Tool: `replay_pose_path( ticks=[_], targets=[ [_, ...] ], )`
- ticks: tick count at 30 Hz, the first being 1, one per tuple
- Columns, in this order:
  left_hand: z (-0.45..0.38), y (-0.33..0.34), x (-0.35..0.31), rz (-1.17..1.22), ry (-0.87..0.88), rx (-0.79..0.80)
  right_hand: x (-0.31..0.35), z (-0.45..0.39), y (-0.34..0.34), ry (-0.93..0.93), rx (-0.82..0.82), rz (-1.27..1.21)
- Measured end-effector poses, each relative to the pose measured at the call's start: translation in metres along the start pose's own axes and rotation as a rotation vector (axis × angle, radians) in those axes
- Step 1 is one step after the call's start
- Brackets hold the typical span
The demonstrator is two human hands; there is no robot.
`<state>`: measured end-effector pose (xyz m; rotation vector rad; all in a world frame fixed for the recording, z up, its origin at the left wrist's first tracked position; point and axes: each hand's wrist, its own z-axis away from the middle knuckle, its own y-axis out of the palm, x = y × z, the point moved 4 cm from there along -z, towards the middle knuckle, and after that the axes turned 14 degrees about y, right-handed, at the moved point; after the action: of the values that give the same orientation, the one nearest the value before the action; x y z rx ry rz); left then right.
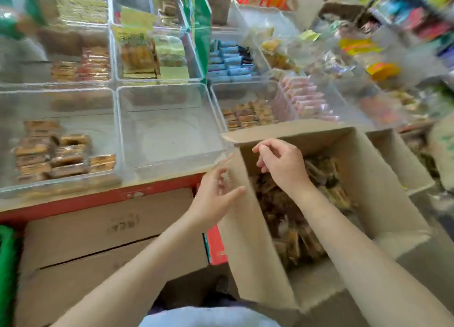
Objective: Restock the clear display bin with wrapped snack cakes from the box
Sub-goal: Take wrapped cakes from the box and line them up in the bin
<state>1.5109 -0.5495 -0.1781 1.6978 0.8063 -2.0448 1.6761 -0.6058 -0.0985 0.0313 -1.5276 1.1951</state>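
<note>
Head view shows both hands holding nothing: left hand (216, 199) spread beside the box (250, 228); right hand (277, 164) loosely curled above the wrapped snack cakes (290, 218); clear display bin (172, 140) stands bare, just left; best scoop several cakes two-handed, then lay them flat in rows.

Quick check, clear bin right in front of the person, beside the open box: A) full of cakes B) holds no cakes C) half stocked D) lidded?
B: the clear bin shows only its bare floor, while the wrapped cakes lie in the box.
</note>
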Motion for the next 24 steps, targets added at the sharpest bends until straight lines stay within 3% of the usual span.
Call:
replay_pose_path(
  ticks=[4,9,11,18,21,24],
  targets=[
    [-0.011,0.059,-0.006,0.003,-0.088,-0.051,-0.071,-0.012,-0.048,0.086,-0.015,0.079],
    [-0.011,0.065,-0.003,0.038,0.035,-0.162,-0.137,-0.03,-0.037,0.148,0.444,0.532],
    [-0.007,0.067,-0.009,0.014,0.056,-0.163,-0.152,-0.039,-0.021,0.107,0.531,0.697],
    [0.001,0.075,-0.019,0.094,-0.064,-0.243,-0.192,-0.049,0.019,-0.046,0.535,1.256],
    [0.004,0.076,-0.017,0.093,-0.064,-0.232,-0.196,-0.052,0.026,-0.106,0.473,1.289],
    [0.008,0.078,-0.017,0.092,-0.034,-0.207,-0.185,-0.063,0.024,-0.102,0.443,1.114]
  ],
)
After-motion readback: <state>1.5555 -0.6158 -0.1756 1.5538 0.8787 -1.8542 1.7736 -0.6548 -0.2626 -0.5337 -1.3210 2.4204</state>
